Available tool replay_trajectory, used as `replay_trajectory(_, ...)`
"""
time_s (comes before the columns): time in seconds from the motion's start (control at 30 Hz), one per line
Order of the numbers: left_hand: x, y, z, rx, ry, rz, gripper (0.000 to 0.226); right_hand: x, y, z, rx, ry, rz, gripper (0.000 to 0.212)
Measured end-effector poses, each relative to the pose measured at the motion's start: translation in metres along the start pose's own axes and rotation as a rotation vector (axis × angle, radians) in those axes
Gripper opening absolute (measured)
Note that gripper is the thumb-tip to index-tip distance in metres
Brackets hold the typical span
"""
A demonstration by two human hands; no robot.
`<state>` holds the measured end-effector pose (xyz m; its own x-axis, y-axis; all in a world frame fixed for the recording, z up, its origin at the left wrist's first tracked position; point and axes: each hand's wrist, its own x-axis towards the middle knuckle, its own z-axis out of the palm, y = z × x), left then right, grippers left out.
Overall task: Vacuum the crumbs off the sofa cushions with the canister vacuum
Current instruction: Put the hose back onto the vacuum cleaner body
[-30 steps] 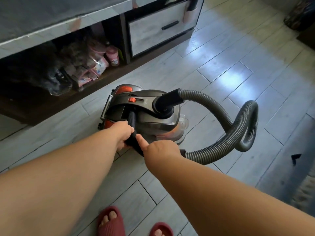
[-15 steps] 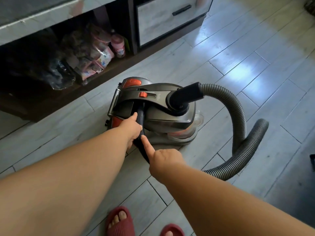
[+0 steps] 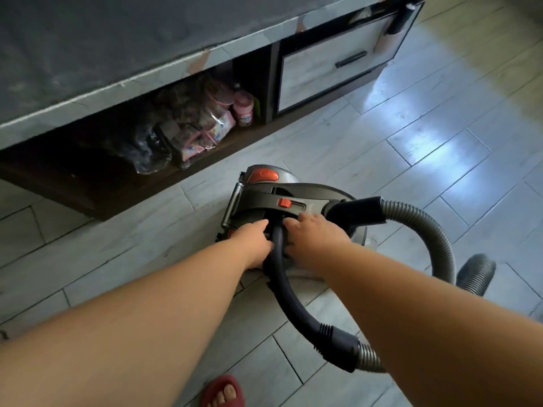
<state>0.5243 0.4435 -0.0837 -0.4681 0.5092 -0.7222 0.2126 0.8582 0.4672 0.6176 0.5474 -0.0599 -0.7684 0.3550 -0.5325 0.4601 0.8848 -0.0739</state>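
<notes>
The grey canister vacuum (image 3: pixel 296 189) with orange buttons stands on the tiled floor in front of me. Its ribbed grey hose (image 3: pixel 435 233) loops round to the right and comes back under my right arm to a black curved handle tube (image 3: pixel 293 301). The tube's upper end lies against the canister under the carry handle. My left hand (image 3: pixel 252 239) curls round the tube's upper end from the left. My right hand (image 3: pixel 316 233) rests on the canister just right of the tube, fingers stretched forward. No sofa or crumbs are in view.
A low cabinet (image 3: pixel 147 83) runs along the back left, with bags and a pink bottle (image 3: pixel 243 111) in its open shelf and a drawer (image 3: pixel 332 66) at its right end. Pale floor tiles stretch to the right. My red slipper (image 3: pixel 222 392) shows at the bottom.
The black handle tube has come out toward me and now shows most of its length. My right hand has moved forward from pointing at the tube onto the canister top. The view has shifted.
</notes>
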Motion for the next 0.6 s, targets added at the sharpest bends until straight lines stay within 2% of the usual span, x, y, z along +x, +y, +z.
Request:
replay_trajectory(0.3, 0.005, 0.004, -0.055, 0.112, -0.004, 0.002, 0.063, 0.043, 0.012, -0.050, -0.049, -0.089, 0.032, 0.057)
replay_trajectory(0.6, 0.070, 0.020, -0.051, 0.275, -0.058, 0.006, 0.070, 0.113, 0.017, -0.029, -0.065, -0.311, -0.005, 0.062)
